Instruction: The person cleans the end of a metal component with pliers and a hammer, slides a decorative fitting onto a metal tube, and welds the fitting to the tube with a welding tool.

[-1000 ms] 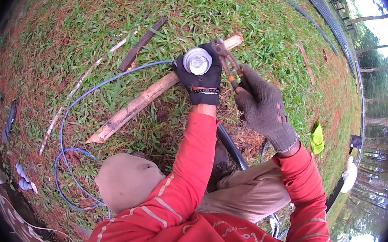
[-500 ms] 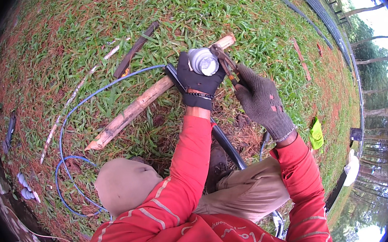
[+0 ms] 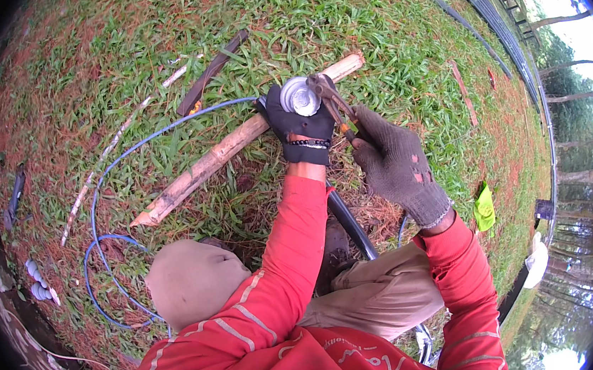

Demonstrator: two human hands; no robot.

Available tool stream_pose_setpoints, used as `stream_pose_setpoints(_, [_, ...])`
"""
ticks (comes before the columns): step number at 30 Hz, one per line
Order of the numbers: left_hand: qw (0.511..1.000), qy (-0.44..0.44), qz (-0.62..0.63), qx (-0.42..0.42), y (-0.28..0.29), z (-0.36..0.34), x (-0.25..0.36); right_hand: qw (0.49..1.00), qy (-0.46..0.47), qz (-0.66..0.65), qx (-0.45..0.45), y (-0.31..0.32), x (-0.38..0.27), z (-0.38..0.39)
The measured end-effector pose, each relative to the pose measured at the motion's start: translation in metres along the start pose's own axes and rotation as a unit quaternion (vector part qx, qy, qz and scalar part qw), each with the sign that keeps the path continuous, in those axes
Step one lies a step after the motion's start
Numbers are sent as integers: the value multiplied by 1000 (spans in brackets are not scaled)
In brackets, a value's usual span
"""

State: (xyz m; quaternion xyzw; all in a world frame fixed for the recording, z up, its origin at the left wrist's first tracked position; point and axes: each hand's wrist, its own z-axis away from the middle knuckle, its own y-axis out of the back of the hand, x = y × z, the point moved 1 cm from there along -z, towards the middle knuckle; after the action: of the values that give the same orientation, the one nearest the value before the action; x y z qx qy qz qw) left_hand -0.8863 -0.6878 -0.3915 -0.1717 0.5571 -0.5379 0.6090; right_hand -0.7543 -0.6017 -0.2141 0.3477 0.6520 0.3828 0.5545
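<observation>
My left hand (image 3: 297, 129), in a black fingerless glove, grips a round white and silver fitting (image 3: 301, 95), with a black pipe (image 3: 348, 219) below it. My right hand (image 3: 390, 158), in a worn grey knit glove, is closed on the handles of metal pliers (image 3: 331, 97) with orange on the grips. The pliers' head touches or overlaps the right side of the fitting. A pale wooden pole (image 3: 205, 162) lies on the grass behind my left hand, and a blue cable (image 3: 122, 155) runs from near that hand into loops at the left.
A dark board (image 3: 213, 72) and thin pale stick (image 3: 117, 138) lie beyond the pole. Stacked blue-grey fittings (image 3: 38, 281) sit by the left edge. A yellow-green cloth (image 3: 483, 206) lies right of my knee (image 3: 385, 287). Long pipes (image 3: 487, 17) run along the right, before trees.
The pliers' head has moved left onto the fitting's rim, with my right hand a little lower and left. The fitting and my left hand tilted and shifted slightly.
</observation>
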Motion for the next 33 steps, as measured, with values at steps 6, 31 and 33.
stream_pose_setpoints(6, [998,5,56,8,-2,3,-9,952,-185,-205,133,8,-7,1])
stream_pose_setpoints(31, [983,-41,-1,-179,-10,9,-5,989,-115,-94,-4,-8,-2,3])
stream_pose_setpoints(33, [994,-59,5,-93,-4,12,-2,984,-136,-114,4,-7,-4,3])
